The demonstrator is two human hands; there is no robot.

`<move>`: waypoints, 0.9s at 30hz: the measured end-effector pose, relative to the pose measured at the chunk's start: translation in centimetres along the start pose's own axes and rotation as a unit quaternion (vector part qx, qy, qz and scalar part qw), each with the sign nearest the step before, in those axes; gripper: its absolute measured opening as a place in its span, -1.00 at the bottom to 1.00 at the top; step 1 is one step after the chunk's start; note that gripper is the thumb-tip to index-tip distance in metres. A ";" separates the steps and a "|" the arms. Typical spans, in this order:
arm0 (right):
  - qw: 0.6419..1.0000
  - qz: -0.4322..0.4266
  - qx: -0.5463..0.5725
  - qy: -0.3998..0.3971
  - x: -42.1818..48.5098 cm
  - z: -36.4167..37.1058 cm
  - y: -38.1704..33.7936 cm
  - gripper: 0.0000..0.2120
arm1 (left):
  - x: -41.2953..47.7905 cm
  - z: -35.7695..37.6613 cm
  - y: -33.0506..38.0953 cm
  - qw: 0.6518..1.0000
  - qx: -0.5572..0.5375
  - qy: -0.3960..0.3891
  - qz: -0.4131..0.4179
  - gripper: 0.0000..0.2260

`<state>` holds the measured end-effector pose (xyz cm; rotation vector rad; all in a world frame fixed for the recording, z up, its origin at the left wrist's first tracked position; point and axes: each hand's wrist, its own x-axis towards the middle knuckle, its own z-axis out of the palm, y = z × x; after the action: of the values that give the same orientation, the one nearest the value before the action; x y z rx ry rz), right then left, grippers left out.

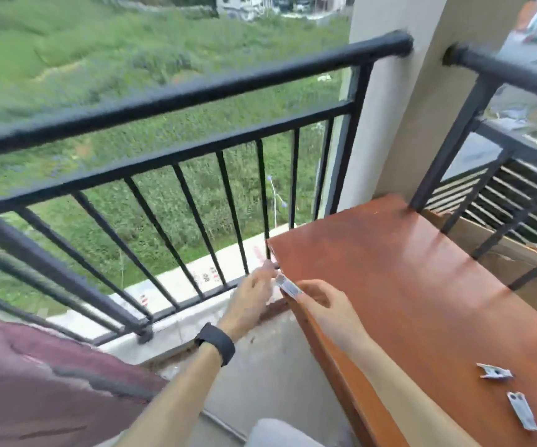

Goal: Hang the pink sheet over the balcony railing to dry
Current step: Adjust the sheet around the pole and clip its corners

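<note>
Sheet draped over railing, near left. Right hand pinches a clip at the tabletop left edge. Left hand, blurred, fingers loose and open, just beside the clip. Two spare clips lie on the tabletop, near right.

The pink sheet runs off the picture's left and bottom edges. The left hand is motion-blurred, and the clip beside it is smeared.
</note>
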<state>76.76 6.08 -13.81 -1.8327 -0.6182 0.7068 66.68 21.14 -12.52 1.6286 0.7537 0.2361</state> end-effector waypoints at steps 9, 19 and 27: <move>0.982 -0.173 -0.003 -0.071 0.7 9.2 -11.8 -0.76 | -5.9 -14.6 4.5 0.984 0.085 0.086 0.133 -0.85; 0.934 -0.303 0.090 -0.168 -0.8 17.6 -19.9 -0.66 | -15.0 -24.3 8.3 0.940 0.081 0.274 0.188 -0.79; 0.907 -0.368 0.083 -0.189 0.1 21.4 -25.0 -0.71 | -21.1 -30.4 13.1 0.819 0.348 0.409 0.203 -0.80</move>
<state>59.35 28.12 3.26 -1.1615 -1.3661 0.5659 38.21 32.91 11.85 2.4140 1.2179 1.1341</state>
